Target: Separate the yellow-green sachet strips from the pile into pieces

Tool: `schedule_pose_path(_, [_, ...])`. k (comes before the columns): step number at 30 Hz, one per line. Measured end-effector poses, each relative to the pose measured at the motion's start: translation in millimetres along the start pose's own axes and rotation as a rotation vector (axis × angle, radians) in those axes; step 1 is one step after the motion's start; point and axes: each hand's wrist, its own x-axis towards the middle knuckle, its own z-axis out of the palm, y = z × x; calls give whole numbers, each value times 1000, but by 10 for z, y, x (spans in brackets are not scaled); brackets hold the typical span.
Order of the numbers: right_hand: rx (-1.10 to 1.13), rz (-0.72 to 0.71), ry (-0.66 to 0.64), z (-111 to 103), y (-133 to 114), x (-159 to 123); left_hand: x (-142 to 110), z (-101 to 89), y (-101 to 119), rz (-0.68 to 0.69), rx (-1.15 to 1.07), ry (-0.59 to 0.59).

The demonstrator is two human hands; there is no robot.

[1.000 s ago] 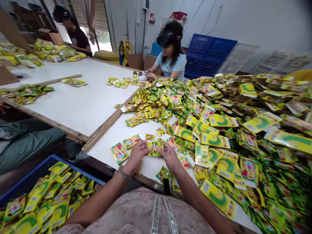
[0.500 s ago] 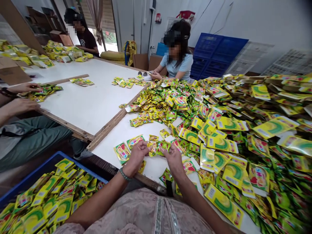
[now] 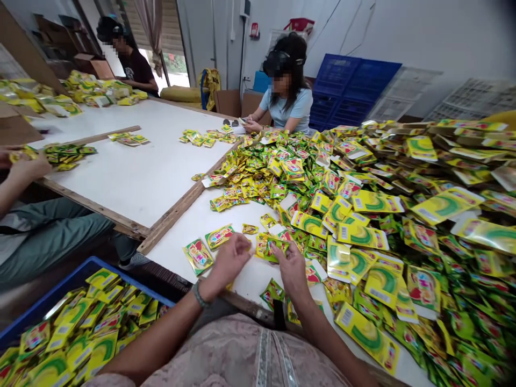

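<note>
My right hand (image 3: pixel 293 269) pinches small green and yellow sachets (image 3: pixel 266 247) between thumb and fingers, just over the table's near part. To their left is my left hand (image 3: pixel 230 263), fingers curled together and apart from the sachets; whatever may be at its fingertips is too small to make out. Two flat yellow-green printed boxes, one box (image 3: pixel 198 256) and another box (image 3: pixel 219 236), lie left of and behind my left hand. A small yellow sachet (image 3: pixel 250 229) lies beyond my fingers. Near my right wrist rests a green sachet (image 3: pixel 272 293).
A large heap of sachets and flat yellow boxes (image 3: pixel 365 235) covers the right side. Wooden strips (image 3: pixel 173 217) edge the white table (image 3: pixel 133 183). A blue crate (image 3: pixel 94 260) of filled-looking boxes stands low at left. Co-workers sit at left, far left and across (image 3: pixel 288 102).
My left hand has come away from the sachets, which stay in my right hand. The view has shifted slightly. A co-worker's hands at left have lifted a yellow packet.
</note>
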Motion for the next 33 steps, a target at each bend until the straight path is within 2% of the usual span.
schedule_pose_path(2, [-58, -37, -10, -38, 26, 23, 126, -298, -34, 56, 467, 106])
schedule_pose_path(3, [-100, -57, -9, -40, 37, 34, 200, -425, -62, 57, 655, 114])
schedule_pose_path(5, [-197, -100, 0, -22, 51, 60, 350, -602, -130, 32, 878, 10])
schedule_pose_path(7, [-278, -145, 5, 3, 46, 90, 474, -673, -189, 19, 953, -78])
schedule_pose_path(8, [-312, -164, 18, 11, 35, 106, 519, -679, -206, 27, 970, -83])
schedule_pose_path(12, [-405, -197, 4, 16, -62, 160, 563, -606, -166, 52, 998, -7])
schedule_pose_path(14, [-363, -200, -18, 26, -134, 192, 509, -543, -110, 61, 941, 15])
schedule_pose_path(17, [-298, -211, 63, 59, -244, 265, 364, -416, -45, 83, 749, -47])
schedule_pose_path(19, [-348, -240, 84, 79, -289, 321, 255, -315, -28, 90, 517, -116])
schedule_pose_path(21, [-403, -254, 38, 87, -296, 362, 160, -223, -31, 63, 217, -153])
schedule_pose_path(25, [-318, -227, -18, 51, -247, 371, 57, -121, -78, -122, -230, -164])
schedule_pose_path(27, [-317, -238, -52, 14, -241, 353, 41, -100, -113, -182, -344, -142])
schedule_pose_path(30, [-400, -232, -201, -58, -287, 327, 23, -57, -149, -213, -435, -91])
schedule_pose_path(33, [-487, -212, -306, -123, -369, 307, -13, 9, -126, -211, -463, -108])
